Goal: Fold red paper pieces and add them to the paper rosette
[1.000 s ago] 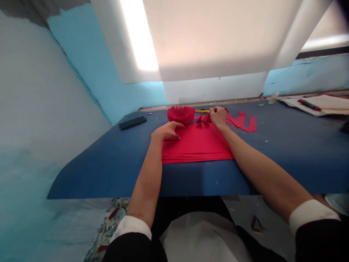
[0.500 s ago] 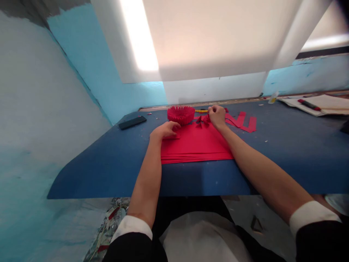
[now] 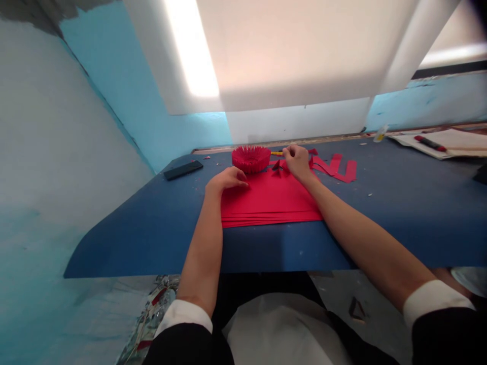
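L hand [image 3: 228, 180] curls palm-down, R hand [image 3: 298, 161] bunches; can't tell if either grip pinches anything. Red sheets [image 3: 272, 198] look longest L–R.

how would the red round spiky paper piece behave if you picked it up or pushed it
The red round spiky paper piece is probably light for its size, as it looks built from folded paper. Looking wider than tall, it seems unlikely to tip if nudged. Its many thin points could well bend under a tight squeeze.

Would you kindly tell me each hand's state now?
Left hand: fingers curled over red sheets; grip unclear.
Right hand: fingers closed; cannot tell if holding anything.
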A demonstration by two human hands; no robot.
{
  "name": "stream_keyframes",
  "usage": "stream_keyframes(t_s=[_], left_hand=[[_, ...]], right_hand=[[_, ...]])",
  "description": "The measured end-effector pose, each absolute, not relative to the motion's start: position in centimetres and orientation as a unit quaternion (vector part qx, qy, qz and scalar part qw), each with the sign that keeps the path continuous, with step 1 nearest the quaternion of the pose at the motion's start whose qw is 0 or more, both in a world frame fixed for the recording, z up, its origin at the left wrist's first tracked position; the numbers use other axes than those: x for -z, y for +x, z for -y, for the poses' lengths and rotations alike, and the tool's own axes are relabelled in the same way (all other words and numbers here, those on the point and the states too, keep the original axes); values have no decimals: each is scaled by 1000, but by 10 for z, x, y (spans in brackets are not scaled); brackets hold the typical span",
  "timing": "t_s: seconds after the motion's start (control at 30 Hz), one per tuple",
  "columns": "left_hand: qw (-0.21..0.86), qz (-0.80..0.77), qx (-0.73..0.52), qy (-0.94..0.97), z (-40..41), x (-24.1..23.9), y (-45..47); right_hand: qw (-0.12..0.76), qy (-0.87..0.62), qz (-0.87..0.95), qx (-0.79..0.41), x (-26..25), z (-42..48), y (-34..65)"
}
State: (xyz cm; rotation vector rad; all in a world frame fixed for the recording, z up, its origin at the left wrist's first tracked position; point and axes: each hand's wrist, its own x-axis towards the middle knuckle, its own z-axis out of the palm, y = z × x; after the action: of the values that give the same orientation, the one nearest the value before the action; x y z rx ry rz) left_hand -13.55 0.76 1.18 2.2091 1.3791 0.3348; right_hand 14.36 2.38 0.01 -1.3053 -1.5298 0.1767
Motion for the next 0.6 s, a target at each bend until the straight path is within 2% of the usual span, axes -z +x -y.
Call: stream_keyframes(t_s=[0.13, 0.27, 0.43, 0.6], left_hand=[[255, -510, -132, 811, -6, -13, -135], [199, -523, -163, 813, -4, -17, -132], [188, -439, -320, 818, -4, -21, -125], [197, -406, -401, 797, -8, -19, -120]], right_hand=[[528, -538, 652, -83, 0, -22, 141], [536, -515, 664, -83, 1, -24, 140], [530, -480, 693, -89, 8, -27, 140], [477, -356, 785, -173, 14, -23, 134]])
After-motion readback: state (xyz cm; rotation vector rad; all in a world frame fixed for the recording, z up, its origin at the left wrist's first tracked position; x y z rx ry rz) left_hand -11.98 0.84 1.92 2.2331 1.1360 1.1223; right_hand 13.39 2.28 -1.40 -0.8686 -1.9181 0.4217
